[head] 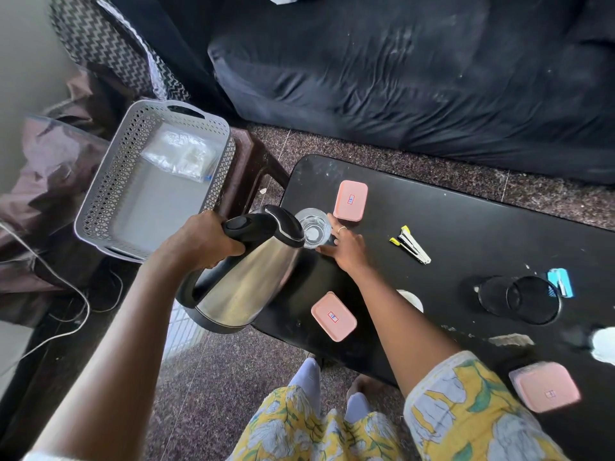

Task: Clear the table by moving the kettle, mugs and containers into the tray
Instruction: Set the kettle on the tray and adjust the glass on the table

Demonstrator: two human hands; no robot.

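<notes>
The steel kettle [246, 277], smooth and rounded with a black plastic lid and base, hangs tilted over the near left end of the worktop [466, 227]. The left grip [199, 241] is wrapped tight round its black handle. Its spout is just beside a clear round glass [312, 227] standing on the worktop. The right grip [346, 244] holds the glass between thumb and forefinger. Flat pink containers with rounded corners lie just right of the glass [350, 203], near the kettle [333, 316] and at the near right [545, 387]. A stapler [411, 244] and a black mesh cup [519, 299] lie further right. The grey perforated plastic tray [100, 194] sits far left on a brown stool [253, 168], with a clear crinkled bag [179, 154] in it.
</notes>
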